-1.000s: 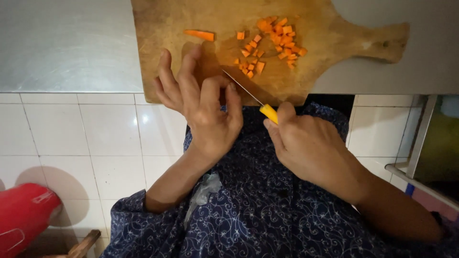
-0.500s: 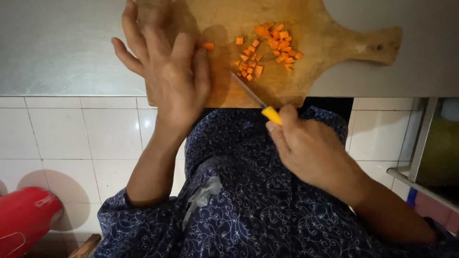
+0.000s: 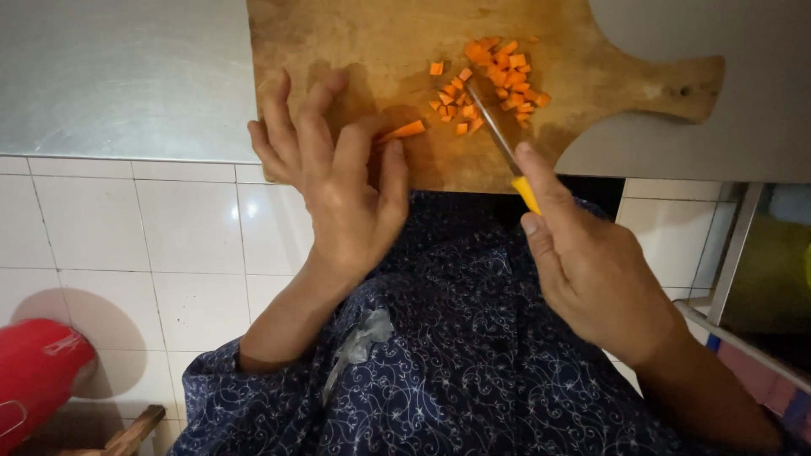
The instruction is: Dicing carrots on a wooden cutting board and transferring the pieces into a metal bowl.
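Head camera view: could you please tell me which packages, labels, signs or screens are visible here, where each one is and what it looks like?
No package, label, sign or screen shows.
Red object, bottom left corner on the tiled floor: rounded, with a faint pale marking too blurred to tell apart.
The wooden cutting board and the yellow-handled knife look unmarked.
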